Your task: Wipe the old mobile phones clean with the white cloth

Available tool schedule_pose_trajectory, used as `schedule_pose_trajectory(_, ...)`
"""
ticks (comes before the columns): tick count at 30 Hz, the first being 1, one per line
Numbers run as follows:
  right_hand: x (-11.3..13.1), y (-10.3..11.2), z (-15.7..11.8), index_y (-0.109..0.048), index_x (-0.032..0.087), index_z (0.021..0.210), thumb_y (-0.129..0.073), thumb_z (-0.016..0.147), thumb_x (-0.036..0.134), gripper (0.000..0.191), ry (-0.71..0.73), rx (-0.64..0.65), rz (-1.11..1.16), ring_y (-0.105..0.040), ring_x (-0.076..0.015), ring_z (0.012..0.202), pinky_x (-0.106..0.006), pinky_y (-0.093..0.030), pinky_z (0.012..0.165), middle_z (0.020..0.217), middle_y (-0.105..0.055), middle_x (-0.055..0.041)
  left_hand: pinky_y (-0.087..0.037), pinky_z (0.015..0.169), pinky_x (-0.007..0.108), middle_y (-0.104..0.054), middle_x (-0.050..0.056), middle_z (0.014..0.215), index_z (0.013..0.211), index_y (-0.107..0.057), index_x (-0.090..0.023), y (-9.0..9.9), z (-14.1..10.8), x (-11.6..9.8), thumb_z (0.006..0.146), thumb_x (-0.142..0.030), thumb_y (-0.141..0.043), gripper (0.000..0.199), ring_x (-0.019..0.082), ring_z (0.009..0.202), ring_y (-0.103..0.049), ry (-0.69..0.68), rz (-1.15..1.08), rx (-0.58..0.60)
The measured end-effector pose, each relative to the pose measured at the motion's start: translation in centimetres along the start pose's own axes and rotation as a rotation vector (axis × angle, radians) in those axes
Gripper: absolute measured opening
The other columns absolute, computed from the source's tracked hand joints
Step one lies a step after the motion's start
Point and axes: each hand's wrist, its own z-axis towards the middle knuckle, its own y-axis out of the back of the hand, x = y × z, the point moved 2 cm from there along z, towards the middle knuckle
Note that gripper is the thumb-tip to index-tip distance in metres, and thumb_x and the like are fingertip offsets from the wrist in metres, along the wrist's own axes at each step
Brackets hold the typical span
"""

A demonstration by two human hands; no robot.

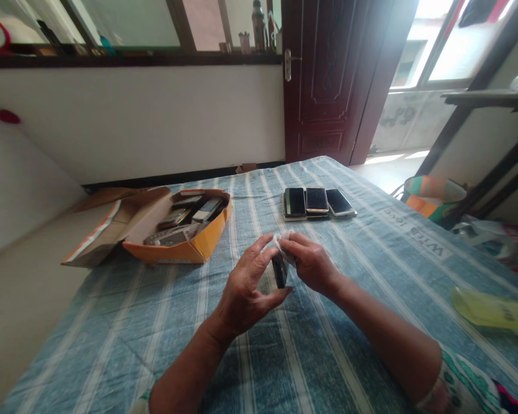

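Between my hands a dark mobile phone [280,270] is held on edge above the striped cloth. My left hand [250,282] grips it by its ends, thumb below and fingers above. A crumpled white tissue [284,237] is pinched in my right hand [313,261] and pressed against the phone's upper part. Part of the phone's face is hidden by the tissue and fingers. Beyond my hands, several phones [316,200] lie in short stacks side by side. To the left, an open orange cardboard box [181,253] holds more phones and devices.
A blue striped cloth [224,368] covers the bed or table. A yellow packet [494,310] lies at the right edge. Behind are a white wall, a dark red door [323,86] and a sill with bottles [259,26]. A colourful bag [434,192] stands on the right.
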Motion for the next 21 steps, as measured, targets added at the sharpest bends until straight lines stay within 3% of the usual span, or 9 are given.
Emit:
schedule_pose_trajectory(8, -3.0, -1.2, -0.4, -0.065, 0.023, 0.108, -0.046, 0.090, 0.013, 0.028, -0.128, 0.084, -0.127, -0.055, -0.0161, 0.079, -0.025, -0.045, 0.070, 0.090, -0.061, -0.0039, -0.047, 0.104, 0.052, -0.061, 0.015, 0.130, 0.130, -0.048, -0.021, -0.3, -0.1, -0.1, 0.073, -0.027, -0.076, 0.064, 0.032, 0.122, -0.057, -0.044, 0.010, -0.008)
schedule_pose_trajectory(15, -4.0, -2.1, -0.7, -0.066, 0.024, 0.107, -0.051, 0.081, 0.003, 0.037, -0.216, 0.167, -0.207, -0.057, -0.0180, 0.084, -0.025, -0.044, 0.072, 0.091, -0.063, -0.0027, -0.050, 0.101, 0.048, -0.063, 0.014, 0.126, 0.127, -0.049, -0.020, -0.8, -0.3, -0.5, 0.073, -0.028, -0.077, 0.062, 0.030, 0.116, -0.061, -0.059, 0.031, -0.054)
schedule_pose_trajectory(17, -3.9, -2.3, -0.7, -0.067, 0.024, 0.107, -0.052, 0.080, 0.002, 0.038, -0.206, 0.189, -0.214, -0.057, -0.0191, 0.087, -0.026, -0.045, 0.074, 0.092, -0.064, -0.0031, -0.052, 0.099, 0.046, -0.064, 0.013, 0.124, 0.126, -0.049, -0.020, -0.7, -0.4, -0.2, 0.072, -0.031, -0.078, 0.062, 0.029, 0.113, -0.063, 0.011, 0.043, -0.084)
schedule_pose_trajectory(21, -4.1, -2.1, -0.8, -0.067, 0.024, 0.106, -0.049, 0.080, 0.002, 0.039, -0.215, 0.151, -0.181, -0.059, -0.0192, 0.089, -0.027, -0.047, 0.077, 0.095, -0.065, -0.0038, -0.055, 0.094, 0.043, -0.067, 0.010, 0.115, 0.118, -0.056, -0.019, -0.5, -0.6, 1.2, 0.069, -0.038, -0.080, 0.057, 0.027, 0.104, -0.066, 0.285, -0.039, -0.177)
